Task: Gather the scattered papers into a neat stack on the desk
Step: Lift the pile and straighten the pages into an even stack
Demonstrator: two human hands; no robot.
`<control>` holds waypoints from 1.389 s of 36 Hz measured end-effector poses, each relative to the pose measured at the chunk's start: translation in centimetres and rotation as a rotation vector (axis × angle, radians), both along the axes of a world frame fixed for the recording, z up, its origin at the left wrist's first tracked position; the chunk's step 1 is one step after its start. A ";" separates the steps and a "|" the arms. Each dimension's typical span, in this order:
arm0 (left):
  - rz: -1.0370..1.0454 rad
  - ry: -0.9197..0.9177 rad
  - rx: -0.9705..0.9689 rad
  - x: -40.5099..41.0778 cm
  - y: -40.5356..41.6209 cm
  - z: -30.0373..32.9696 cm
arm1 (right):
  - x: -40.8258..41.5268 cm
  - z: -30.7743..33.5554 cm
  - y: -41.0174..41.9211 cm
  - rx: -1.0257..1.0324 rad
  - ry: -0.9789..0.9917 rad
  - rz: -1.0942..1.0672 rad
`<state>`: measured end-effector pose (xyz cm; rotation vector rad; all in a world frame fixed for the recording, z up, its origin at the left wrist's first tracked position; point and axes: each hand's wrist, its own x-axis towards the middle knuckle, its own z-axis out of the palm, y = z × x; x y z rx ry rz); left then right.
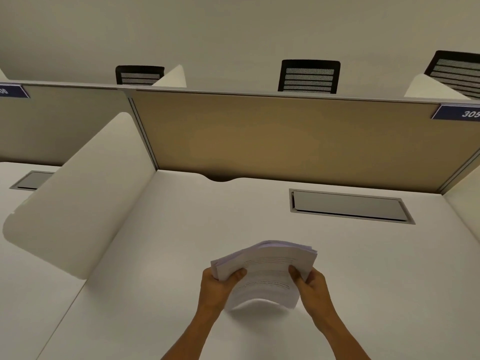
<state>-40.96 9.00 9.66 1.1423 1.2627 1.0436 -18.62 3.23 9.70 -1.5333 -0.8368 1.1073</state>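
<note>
Head view: my left hand (220, 281) and right hand (310, 280) each keep a curled grip on the papers (265, 271) above the bench (155, 255), whose sagging near edge could fan out if I loosen.

I read this as an open-plan office: a white desk (181, 229) walled by cubicle partitions (272, 136), numbered blue tags (459, 113), mesh chairs (309, 76) behind.

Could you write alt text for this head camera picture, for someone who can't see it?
Two hands, the left hand and the right hand, hold a bundle of printed papers by its sides above a white desk. Behind stands a tan partition, with a closed grey cable hatch set into the desk and black mesh chairs beyond.
</note>
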 end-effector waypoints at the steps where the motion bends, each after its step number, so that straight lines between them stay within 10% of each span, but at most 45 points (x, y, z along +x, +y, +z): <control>1: -0.009 0.000 0.005 0.0 0.1 0.1 | 0.2 0.2 -0.1 0.010 0.007 -0.016; 50: -0.137 0.096 -0.135 0.6 -0.7 -3.0 | 0.2 -2.2 -0.8 -0.110 0.028 0.074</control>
